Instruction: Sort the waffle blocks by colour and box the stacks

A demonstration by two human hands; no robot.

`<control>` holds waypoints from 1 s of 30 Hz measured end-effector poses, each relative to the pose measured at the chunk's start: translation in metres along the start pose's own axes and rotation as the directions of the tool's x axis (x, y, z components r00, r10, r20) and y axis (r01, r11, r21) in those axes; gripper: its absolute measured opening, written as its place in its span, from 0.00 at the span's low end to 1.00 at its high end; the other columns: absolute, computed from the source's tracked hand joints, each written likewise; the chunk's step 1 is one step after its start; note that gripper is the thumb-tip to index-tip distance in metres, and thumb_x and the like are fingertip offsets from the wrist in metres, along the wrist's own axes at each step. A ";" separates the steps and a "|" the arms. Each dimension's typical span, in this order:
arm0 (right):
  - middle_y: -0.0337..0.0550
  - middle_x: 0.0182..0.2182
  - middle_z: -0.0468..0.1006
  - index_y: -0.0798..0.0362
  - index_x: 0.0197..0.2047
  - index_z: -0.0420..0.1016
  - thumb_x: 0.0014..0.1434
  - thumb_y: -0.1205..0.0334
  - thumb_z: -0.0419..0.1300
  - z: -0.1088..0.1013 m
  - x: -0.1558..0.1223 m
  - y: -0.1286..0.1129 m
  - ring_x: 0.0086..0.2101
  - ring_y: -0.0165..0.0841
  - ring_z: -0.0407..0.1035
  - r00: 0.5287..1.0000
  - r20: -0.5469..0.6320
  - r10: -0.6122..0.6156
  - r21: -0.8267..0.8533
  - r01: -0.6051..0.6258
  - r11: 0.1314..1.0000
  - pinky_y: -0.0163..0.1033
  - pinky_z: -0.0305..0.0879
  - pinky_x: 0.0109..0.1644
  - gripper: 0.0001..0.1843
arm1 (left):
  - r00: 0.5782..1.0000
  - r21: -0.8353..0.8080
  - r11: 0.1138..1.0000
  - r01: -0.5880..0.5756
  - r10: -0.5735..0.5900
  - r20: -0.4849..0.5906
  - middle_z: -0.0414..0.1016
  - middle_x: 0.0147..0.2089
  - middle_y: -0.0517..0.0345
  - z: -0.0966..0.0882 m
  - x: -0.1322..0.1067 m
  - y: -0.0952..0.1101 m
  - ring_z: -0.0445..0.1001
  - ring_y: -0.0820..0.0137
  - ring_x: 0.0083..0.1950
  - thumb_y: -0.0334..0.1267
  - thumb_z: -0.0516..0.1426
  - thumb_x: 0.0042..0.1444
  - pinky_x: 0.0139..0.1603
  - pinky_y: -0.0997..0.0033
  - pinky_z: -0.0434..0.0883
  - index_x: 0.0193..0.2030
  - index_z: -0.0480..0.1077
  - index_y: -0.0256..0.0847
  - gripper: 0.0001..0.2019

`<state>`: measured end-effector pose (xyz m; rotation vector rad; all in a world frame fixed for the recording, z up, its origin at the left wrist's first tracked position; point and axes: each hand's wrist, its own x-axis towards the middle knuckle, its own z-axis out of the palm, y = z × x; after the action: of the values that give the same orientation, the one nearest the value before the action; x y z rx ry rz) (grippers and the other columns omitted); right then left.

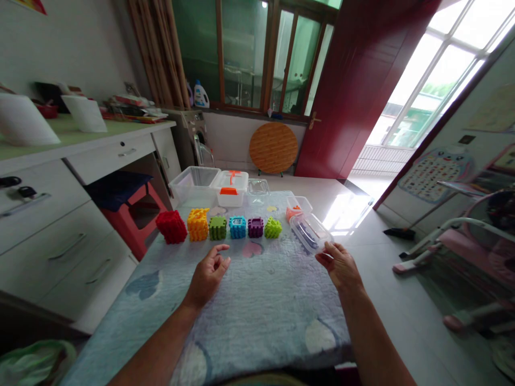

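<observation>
My right hand (340, 265) pinches the near right corner of a small clear plastic box (317, 230), at the table's right side. Purple shapes show through its wall; I cannot tell whether they lie inside or beneath. Just behind it, a second clear box (304, 203) has orange pieces (295, 213) at its front. My left hand (207, 276) hovers above the cloth, fingers loosely bent and apart, holding nothing. Ahead of it runs a row of block stacks: red (171, 227), yellow (197, 224), green (218, 228), blue (237, 227), purple (255, 227) and lime (273, 228).
At the table's far edge stand a large clear bin (189, 185), a white box with orange latches (236, 198) and a clear tray (258, 187). A red stool (132, 220) is on the left by the desk (132, 139). A pink chair (475, 241) stands at right.
</observation>
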<state>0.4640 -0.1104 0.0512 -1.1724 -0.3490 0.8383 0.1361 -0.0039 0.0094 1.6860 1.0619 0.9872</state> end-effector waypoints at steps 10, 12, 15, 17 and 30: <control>0.31 0.21 0.73 0.52 0.28 0.63 0.40 0.54 0.74 0.013 0.031 0.024 0.21 0.26 0.70 0.986 -0.153 -0.061 -0.005 0.061 0.998 0.33 0.75 0.27 0.23 | 1.000 0.000 1.000 0.004 -0.004 -0.009 0.55 0.22 0.71 -0.001 0.000 0.003 0.58 0.74 0.23 0.47 0.56 0.56 0.27 0.74 0.58 0.52 0.66 0.39 0.20; 0.31 0.20 0.73 0.52 0.28 0.62 0.40 0.54 0.74 0.014 0.034 0.027 0.21 0.26 0.70 0.984 -0.174 -0.045 0.006 0.047 0.999 0.33 0.75 0.27 0.24 | 1.000 0.003 1.000 0.004 -0.004 -0.006 0.55 0.22 0.71 -0.001 0.000 0.003 0.58 0.74 0.24 0.47 0.56 0.56 0.27 0.75 0.58 0.52 0.66 0.38 0.20; 0.31 0.20 0.73 0.52 0.28 0.63 0.39 0.54 0.74 0.016 0.038 0.028 0.21 0.26 0.70 0.983 -0.182 -0.031 0.022 0.036 0.999 0.33 0.75 0.27 0.24 | 1.000 0.013 1.000 0.000 0.000 0.002 0.55 0.22 0.71 -0.001 -0.001 0.002 0.58 0.74 0.24 0.47 0.55 0.57 0.28 0.74 0.58 0.53 0.66 0.38 0.20; 0.31 0.20 0.73 0.52 0.28 0.63 0.40 0.54 0.74 0.017 0.040 0.027 0.21 0.26 0.70 0.984 -0.176 -0.031 0.015 0.034 0.999 0.33 0.75 0.27 0.23 | 1.000 0.021 1.000 -0.001 0.001 0.003 0.55 0.22 0.70 -0.001 -0.001 0.002 0.58 0.74 0.24 0.46 0.55 0.57 0.28 0.74 0.59 0.53 0.66 0.38 0.20; 0.35 0.29 0.71 0.53 0.35 0.67 0.42 0.49 0.69 0.001 0.043 0.012 0.26 0.26 0.68 0.939 -0.292 -0.183 -0.257 0.107 0.961 0.30 0.65 0.23 0.23 | 1.000 0.009 1.000 0.011 -0.011 -0.009 0.56 0.23 0.69 -0.001 0.000 0.000 0.59 0.73 0.24 0.47 0.56 0.55 0.27 0.75 0.59 0.49 0.68 0.39 0.18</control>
<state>0.4865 -0.0765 0.0332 -1.4607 -0.2747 0.4773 0.1355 -0.0036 0.0098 1.6834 1.0817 0.9851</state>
